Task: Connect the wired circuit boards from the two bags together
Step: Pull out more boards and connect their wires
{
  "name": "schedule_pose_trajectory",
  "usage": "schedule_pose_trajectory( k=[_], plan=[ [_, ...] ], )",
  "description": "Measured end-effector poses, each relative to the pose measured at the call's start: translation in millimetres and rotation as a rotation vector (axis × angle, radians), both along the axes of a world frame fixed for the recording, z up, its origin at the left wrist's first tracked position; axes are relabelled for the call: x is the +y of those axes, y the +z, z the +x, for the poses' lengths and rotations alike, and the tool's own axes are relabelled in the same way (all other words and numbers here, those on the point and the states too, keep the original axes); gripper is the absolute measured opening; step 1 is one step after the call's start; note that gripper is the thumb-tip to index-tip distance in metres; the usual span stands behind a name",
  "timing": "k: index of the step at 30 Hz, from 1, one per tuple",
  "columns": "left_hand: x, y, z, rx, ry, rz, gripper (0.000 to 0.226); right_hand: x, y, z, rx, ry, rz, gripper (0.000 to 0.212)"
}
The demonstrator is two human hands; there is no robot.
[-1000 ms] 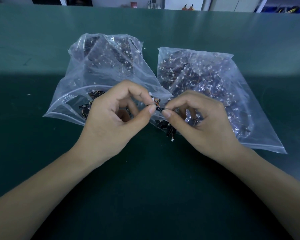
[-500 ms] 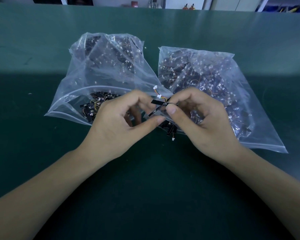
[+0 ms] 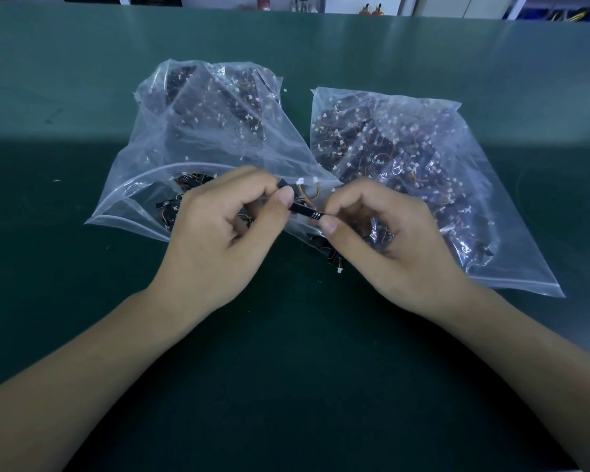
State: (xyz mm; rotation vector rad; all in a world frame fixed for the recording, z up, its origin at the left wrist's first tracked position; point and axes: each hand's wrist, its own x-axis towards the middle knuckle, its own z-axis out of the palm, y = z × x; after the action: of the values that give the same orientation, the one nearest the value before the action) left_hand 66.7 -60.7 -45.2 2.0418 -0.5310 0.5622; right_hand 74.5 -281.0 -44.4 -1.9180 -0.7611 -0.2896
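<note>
2 clear plastic bags, a left bag (image 3: 171,144) and a right bag (image 3: 423,172), are filled with wired circuit boards. Between them, a black board (image 3: 305,211) is pinched by the left hand (image 3: 218,240) and right hand (image 3: 399,247).

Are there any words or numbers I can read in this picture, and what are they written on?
None can be read.
Small black circuit board pinched between the left hand and right hand: tiny white marks near its right end, too small to read.
Left bag and right bag: clear plastic, no print visible.
Things on the far shelf: too blurred to tell.
</note>
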Motion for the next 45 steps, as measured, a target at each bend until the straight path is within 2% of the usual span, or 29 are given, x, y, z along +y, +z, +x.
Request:
schedule_pose_trajectory(
  k=[7, 10, 16, 19, 20, 24, 29, 39, 45],
  plan=[
    [0, 1, -2, 0.064, -0.001, -0.117, 0.026, -2, 0, 3, -0.079, -0.003, 0.018, 0.009],
    [-1, 0, -3, 0.067, -0.042, -0.201, 0.020, -5, 0, 4, -0.011, -0.014, 0.115, 0.016],
    [0, -2, 4, 0.101, -0.106, -0.353, 0.018, -5, 5, 6, 0.153, -0.057, 0.280, 0.018],
    [-1, -1, 3, 0.171, -0.148, -0.441, 0.033, -2, 8, 5, 0.136, -0.007, 0.330, 0.021],
    [-2, 0, 3, 0.180, -0.153, -0.456, 0.031, -1, 9, 5, 0.141, 0.023, 0.339, 0.019],
    [-3, 0, 2, 0.108, -0.140, -0.382, 0.009, 3, 10, 0, 0.223, 0.092, 0.364, 0.009],
    [-4, 2, 1, 0.134, -0.118, -0.398, 0.011, 7, 10, -2, 0.315, 0.123, 0.423, 0.010],
    [-12, 1, -5, 0.243, -0.193, -0.398, 0.012, 6, 6, 1, 0.166, 0.008, 0.375, 0.007],
    [-15, 3, -7, 0.299, -0.137, -0.494, 0.012, 5, 2, 1, 0.100, -0.017, 0.286, 0.003]
  ],
)
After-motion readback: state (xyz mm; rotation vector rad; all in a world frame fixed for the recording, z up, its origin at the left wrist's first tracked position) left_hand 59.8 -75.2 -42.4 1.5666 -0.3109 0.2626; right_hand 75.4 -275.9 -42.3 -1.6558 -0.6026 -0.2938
